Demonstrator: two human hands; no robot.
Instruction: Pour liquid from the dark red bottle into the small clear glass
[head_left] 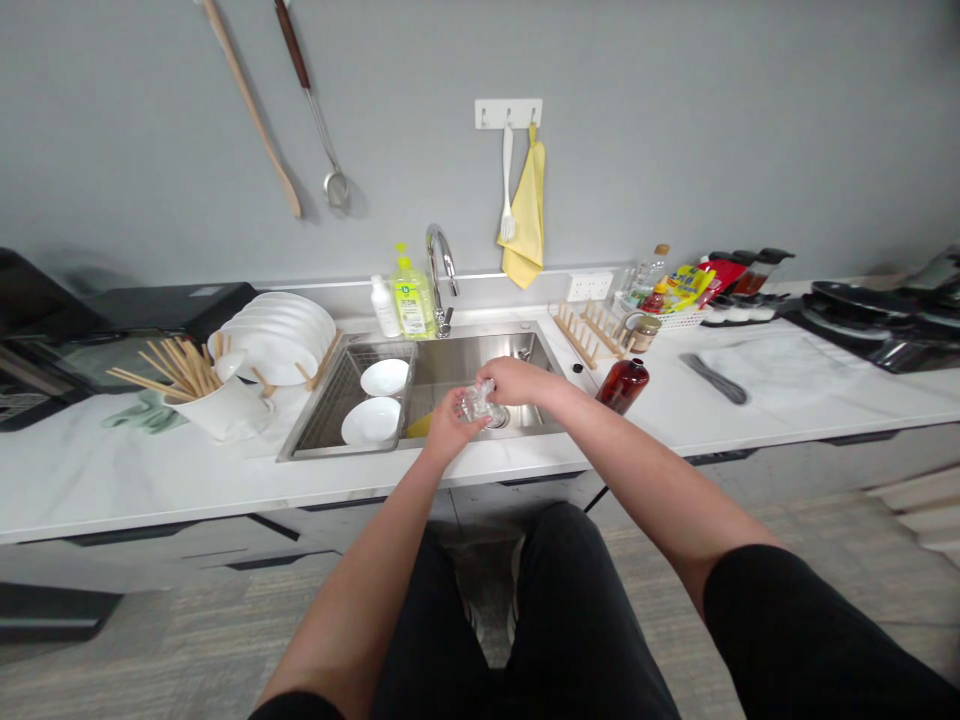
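Observation:
Over the steel sink point(466, 356), my left hand point(448, 432) is wrapped round a small clear vessel point(475, 403) that looks like glass or plastic. My right hand point(516, 378) has its fingers closed on the upper part of the same vessel. Its exact shape is partly covered by the fingers. Left of my hands, two white bowls point(385, 377) sit in a wire rack point(313, 418) inside the sink. Something yellow, perhaps a cloth point(420, 427), shows beside my left hand. The chrome faucet point(441, 262) rises behind the sink.
An amber bottle point(623, 388) without a cap stands right of the sink, near a small black cap point(577, 368) and a wooden rack point(583, 335). Left are stacked white plates point(274, 340) and a container of chopsticks point(217, 410). Soap bottles point(411, 300) stand behind. A dark utensil point(714, 379) lies right.

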